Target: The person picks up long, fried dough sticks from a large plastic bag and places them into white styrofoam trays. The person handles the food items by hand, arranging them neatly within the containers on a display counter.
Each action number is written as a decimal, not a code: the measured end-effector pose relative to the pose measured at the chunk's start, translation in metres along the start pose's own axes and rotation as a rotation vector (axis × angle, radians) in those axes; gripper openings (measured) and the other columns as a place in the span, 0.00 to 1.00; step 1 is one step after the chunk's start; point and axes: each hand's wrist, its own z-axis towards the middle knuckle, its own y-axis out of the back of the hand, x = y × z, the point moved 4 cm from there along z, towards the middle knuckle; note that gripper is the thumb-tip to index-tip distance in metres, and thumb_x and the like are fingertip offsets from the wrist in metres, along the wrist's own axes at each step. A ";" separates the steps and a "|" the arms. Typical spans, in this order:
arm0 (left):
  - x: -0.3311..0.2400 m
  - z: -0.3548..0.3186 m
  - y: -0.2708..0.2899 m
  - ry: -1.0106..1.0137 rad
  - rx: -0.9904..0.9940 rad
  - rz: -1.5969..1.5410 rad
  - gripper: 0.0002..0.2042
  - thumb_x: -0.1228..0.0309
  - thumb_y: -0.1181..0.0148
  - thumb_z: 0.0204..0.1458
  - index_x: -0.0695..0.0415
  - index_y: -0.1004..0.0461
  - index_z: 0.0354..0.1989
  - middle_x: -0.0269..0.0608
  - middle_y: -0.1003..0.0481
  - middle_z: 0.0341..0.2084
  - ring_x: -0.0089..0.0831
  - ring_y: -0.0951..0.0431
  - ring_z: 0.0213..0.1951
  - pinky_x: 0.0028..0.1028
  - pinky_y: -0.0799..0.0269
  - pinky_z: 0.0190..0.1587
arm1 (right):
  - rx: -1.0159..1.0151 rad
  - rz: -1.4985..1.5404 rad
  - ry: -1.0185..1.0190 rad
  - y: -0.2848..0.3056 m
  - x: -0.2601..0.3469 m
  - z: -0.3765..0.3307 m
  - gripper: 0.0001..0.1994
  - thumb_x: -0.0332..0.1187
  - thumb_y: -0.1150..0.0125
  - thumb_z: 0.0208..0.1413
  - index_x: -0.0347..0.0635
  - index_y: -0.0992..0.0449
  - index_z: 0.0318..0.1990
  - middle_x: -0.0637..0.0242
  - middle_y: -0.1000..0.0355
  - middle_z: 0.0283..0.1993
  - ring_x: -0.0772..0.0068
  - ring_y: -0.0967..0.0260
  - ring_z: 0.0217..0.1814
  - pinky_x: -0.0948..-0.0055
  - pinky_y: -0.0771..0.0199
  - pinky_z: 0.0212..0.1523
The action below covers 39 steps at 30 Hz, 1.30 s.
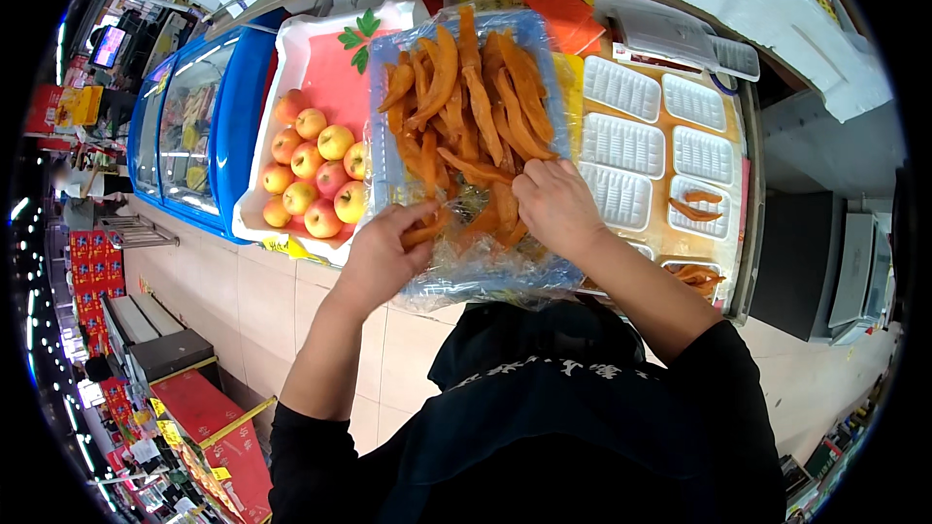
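A blue plastic crate (pixel 385 160) lined with clear plastic film (pixel 451 267) holds a heap of long orange dried sweet potato strips (pixel 466 102). My left hand (pixel 383 257) is over the crate's near left part, its fingers closed round a dried sweet potato strip (pixel 424 231). At the near right side of the heap, my right hand (pixel 558 204) has its fingers bent together. A long strip runs up to those fingertips and they appear to pinch its end. Crumpled film lies between and below both hands.
White foam trays (pixel 621 89) stand in rows at the right; one (pixel 706 225) bears two strips, and a nearer one several strips (pixel 697 277). Left of the crate, apples (pixel 304 160) fill part of a white foam box (pixel 254 204). A blue freezer (pixel 225 116) stands beyond it.
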 end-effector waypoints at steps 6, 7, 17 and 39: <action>0.023 -0.020 0.019 -0.094 -0.281 -0.175 0.16 0.83 0.42 0.47 0.59 0.28 0.47 0.42 0.28 0.36 0.32 0.26 0.41 0.26 0.30 0.47 | 0.045 0.183 0.035 0.006 -0.004 0.000 0.02 0.26 0.43 0.43 0.42 0.29 0.27 0.63 0.36 0.33 0.62 0.34 0.40 0.66 0.38 0.46; 0.016 -0.025 0.028 -0.107 -0.351 -0.169 0.16 0.85 0.44 0.48 0.61 0.28 0.47 0.40 0.28 0.38 0.29 0.26 0.43 0.25 0.30 0.48 | 0.024 0.231 0.033 0.012 -0.003 0.001 0.03 0.26 0.42 0.43 0.43 0.29 0.27 0.62 0.35 0.35 0.61 0.34 0.41 0.65 0.38 0.46; -0.048 -0.010 0.027 -0.203 -0.710 -0.888 0.17 0.80 0.44 0.53 0.64 0.34 0.52 0.41 0.28 0.42 0.26 0.27 0.43 0.25 0.30 0.49 | 0.204 1.603 -0.503 0.055 0.041 0.013 0.18 0.27 0.40 0.53 0.41 0.31 0.53 0.62 0.33 0.51 0.68 0.30 0.47 0.69 0.27 0.46; -0.012 0.007 -0.026 0.117 -0.252 -1.359 0.16 0.77 0.47 0.50 0.61 0.32 0.49 0.38 0.25 0.38 0.25 0.27 0.33 0.21 0.29 0.34 | -0.113 1.238 -1.061 -0.047 -0.163 -0.159 0.10 0.22 0.45 0.54 0.39 0.26 0.44 0.69 0.30 0.32 0.81 0.33 0.32 0.80 0.29 0.34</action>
